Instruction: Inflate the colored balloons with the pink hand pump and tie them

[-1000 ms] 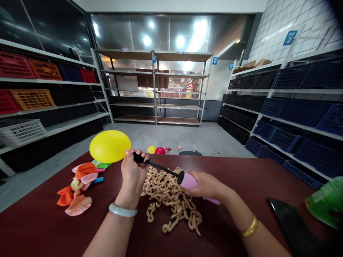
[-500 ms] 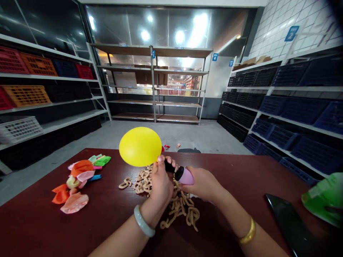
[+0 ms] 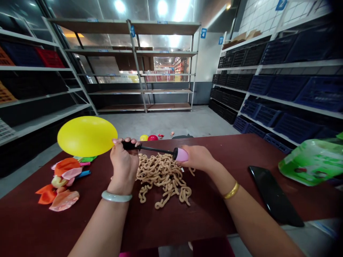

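A round, inflated yellow balloon [image 3: 87,136] is at the left, its neck at the fingers of my left hand [image 3: 123,162]. That hand is closed around the black end of a hand balloon pump [image 3: 157,149]. My right hand [image 3: 197,158] grips the pump's lilac end. Between the two hands the pump's thin black rod is drawn out. Below it lies a heap of beige, curled, rope-like pieces [image 3: 163,173] on the dark red table [image 3: 166,228]. Several uninflated balloons [image 3: 64,182] in orange, pink, green and blue lie left of my left hand.
A black phone-like slab [image 3: 274,194] and a green-and-clear pouch [image 3: 311,162] lie at the right. Beyond the table's far edge, a yellow balloon [image 3: 144,137] and a red balloon [image 3: 153,137] show near the floor. Shelves [image 3: 168,106] with crates stand around.
My hands have moved apart, drawing the pump's rod out. The left hand and yellow balloon went left, and the balloon looks bigger. The view has tipped down and shifted right.
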`<action>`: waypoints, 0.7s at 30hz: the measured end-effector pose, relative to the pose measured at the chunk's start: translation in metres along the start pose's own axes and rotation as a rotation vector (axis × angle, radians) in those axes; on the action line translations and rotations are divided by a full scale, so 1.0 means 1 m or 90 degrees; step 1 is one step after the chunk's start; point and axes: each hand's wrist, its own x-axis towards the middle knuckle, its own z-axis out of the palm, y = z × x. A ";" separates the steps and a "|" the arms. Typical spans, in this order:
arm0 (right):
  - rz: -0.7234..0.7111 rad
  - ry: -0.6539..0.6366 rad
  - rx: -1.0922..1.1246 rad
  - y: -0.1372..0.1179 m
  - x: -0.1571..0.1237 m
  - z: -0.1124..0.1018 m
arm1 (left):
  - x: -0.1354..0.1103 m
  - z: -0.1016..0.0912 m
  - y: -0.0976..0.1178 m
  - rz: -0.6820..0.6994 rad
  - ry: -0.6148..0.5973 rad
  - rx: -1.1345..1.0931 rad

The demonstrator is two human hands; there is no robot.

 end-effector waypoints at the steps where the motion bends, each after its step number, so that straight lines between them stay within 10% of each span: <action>1: 0.011 0.011 -0.020 0.002 0.000 -0.001 | -0.004 0.001 -0.005 0.003 -0.001 -0.004; 12: 0.031 0.062 0.015 -0.029 -0.009 0.002 | -0.077 0.032 -0.068 -0.111 -0.059 0.010; 21: 0.065 0.133 0.036 -0.015 -0.001 0.003 | -0.029 0.053 -0.041 -0.059 -0.084 0.029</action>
